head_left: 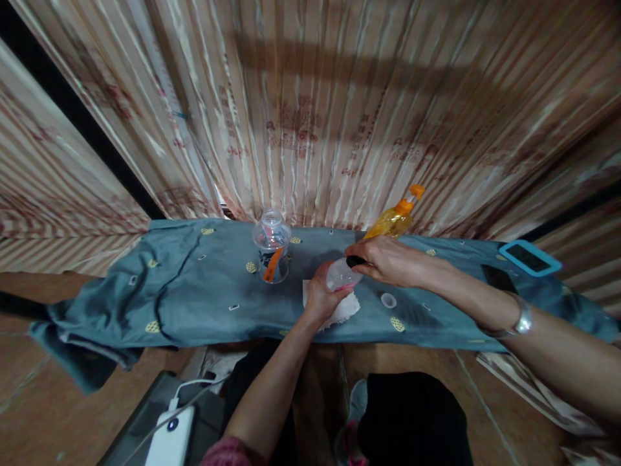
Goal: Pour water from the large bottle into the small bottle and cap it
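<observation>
My left hand (321,296) is wrapped round a small translucent plastic container (339,277), tilted over a white tissue (343,312). A pinkish tint shows near its lower side. My right hand (388,260) is closed on a black handle-like piece (356,261) at the container's upper end; whether the piece goes inside I cannot tell. To the right of the container, a small round whitish cap (388,300) lies on the cloth. Left of my hands stands a clear plastic bottle (272,255) without a lid, with an orange and dark label.
Behind my right hand is a yellow pump bottle (392,221) with an orange top. A blue-framed device (530,258) and a dark flat object (499,278) lie at the right. Grey-green cloth (208,291) covers the narrow table; a curtain (301,129) hangs behind it. A white power bank (171,435) is lower left.
</observation>
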### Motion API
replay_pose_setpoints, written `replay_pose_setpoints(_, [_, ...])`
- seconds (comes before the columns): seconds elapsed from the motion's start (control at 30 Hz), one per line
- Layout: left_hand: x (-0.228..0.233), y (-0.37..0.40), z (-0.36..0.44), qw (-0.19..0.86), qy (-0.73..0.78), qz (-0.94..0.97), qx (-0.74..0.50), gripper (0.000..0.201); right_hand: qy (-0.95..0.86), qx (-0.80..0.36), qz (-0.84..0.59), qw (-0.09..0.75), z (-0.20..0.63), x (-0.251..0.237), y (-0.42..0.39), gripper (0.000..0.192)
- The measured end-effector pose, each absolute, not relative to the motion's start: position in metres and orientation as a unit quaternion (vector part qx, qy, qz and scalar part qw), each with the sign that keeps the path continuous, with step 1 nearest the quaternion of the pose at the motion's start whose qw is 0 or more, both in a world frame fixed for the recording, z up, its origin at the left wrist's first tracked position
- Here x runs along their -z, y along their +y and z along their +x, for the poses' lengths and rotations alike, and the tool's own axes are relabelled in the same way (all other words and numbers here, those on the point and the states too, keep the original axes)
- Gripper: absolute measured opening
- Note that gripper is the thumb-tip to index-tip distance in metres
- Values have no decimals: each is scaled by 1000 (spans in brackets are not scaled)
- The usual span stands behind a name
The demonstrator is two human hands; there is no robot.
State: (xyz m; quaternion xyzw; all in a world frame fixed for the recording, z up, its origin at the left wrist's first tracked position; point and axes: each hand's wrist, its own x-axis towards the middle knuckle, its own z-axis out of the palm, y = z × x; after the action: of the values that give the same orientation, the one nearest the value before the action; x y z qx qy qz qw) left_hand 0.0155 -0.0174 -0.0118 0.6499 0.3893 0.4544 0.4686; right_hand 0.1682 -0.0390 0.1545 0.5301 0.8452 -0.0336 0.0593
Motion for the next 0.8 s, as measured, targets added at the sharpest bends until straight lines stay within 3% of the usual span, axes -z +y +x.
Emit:
replay_pose_setpoints(0.23, [8,-18,15,482,388,641,-454,56,857,34,512,55,163,-169,-45,24])
replay_pose_setpoints(0.57, [7,-20,15,482,405,641,-439,58,822,30,548,150,154,-165,-36,16])
replay_pose_setpoints(0.8, [1,-20,14,478,408,644,-435,55,784,-5,592,186,142,-171,-39,37])
